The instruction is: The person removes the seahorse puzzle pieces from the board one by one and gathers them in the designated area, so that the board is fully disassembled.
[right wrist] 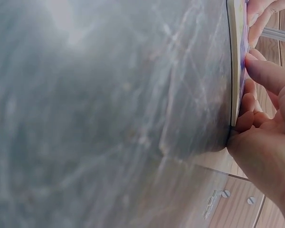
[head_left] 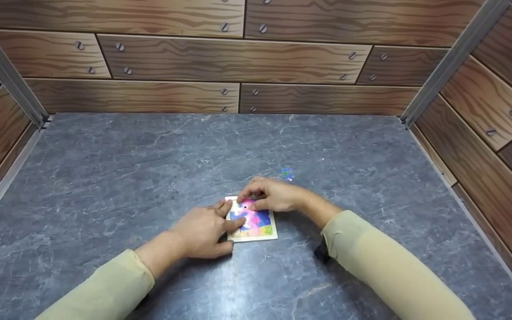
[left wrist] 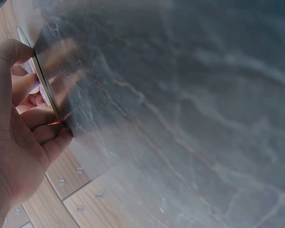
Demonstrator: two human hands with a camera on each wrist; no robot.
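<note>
A small jigsaw puzzle board [head_left: 262, 240] with a pale frame lies on the tabletop, showing a pink figure on blue. My left hand [head_left: 205, 233] grips its left side, thumb by the lower corner and fingers by the upper one. One left finger stretches over the picture. From the upper right, my right hand [head_left: 278, 195] reaches in, its thumb and forefinger pinching a puzzle piece [head_left: 240, 205] at the picture's upper left, mostly covered by the fingertips. In the right wrist view, the right thumb [right wrist: 261, 71] touches the picture side of the board [right wrist: 236, 61].
One or more loose blue and green puzzle pieces [head_left: 287, 173] lie beyond the right hand. The dark marbled tabletop [head_left: 149, 160] is bounded by wood-patterned walls [head_left: 238, 62] at the back and sides, with metal posts [head_left: 456, 62] at the corners.
</note>
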